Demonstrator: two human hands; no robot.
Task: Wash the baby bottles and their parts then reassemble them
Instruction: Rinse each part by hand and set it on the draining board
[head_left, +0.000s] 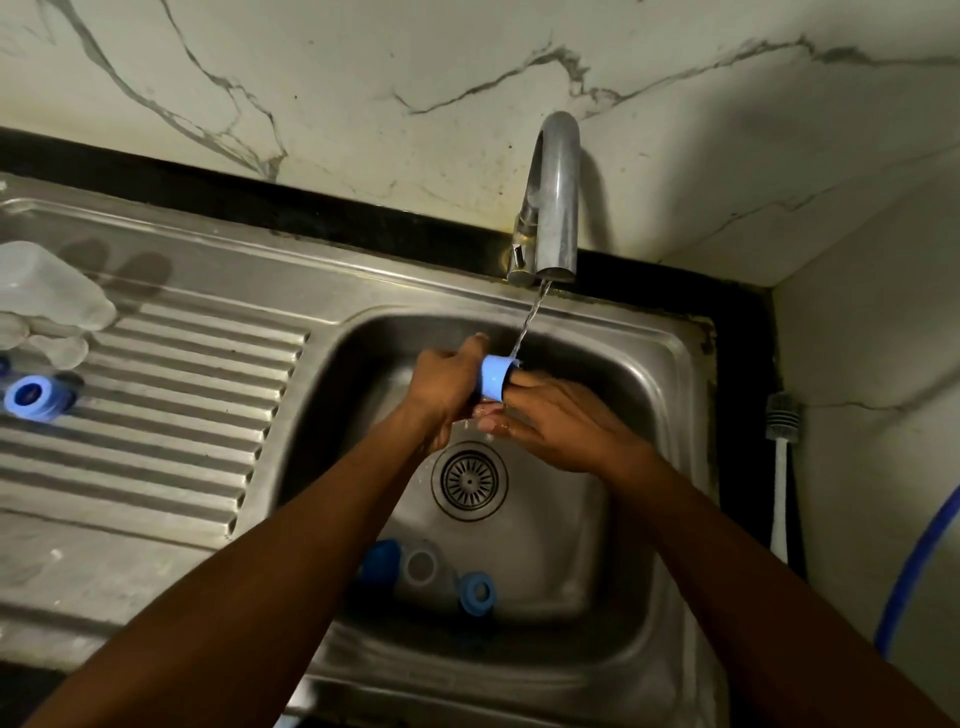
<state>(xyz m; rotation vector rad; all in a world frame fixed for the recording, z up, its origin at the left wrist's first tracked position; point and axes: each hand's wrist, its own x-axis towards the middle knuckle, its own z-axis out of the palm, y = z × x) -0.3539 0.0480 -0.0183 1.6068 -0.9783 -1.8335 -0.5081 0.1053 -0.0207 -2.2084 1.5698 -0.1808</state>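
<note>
Because the sink (649, 364) was deep, wet steel, anything I let slip would have clattered down into it, and that was the main risk as I judged it. On the draining board (182, 415), well apart to my left, a clear bottle (47, 286) and a spare collar (34, 397) lay on the ridges, where round pieces might roll if knocked. The tap (558, 197) ran a thin stream onto the blue collar (493, 376), which I held above the middle of the basin; tilted wrongly, it could have thrown water past the rim. My left hand (441, 384) had its fingers curled round the collar's outside, a wet grip that might slide. My right hand (561, 421) held nothing: its fingers lay fairly straight, one tucked into the collar's open end, and a hard push there could have popped the collar loose. It would then have landed near the drain (469, 480) or among the unwashed bottle (423, 571), blue cap (379, 564) and other collar (477, 592) at the basin's near end, muddling rinsed with unrinsed.
</note>
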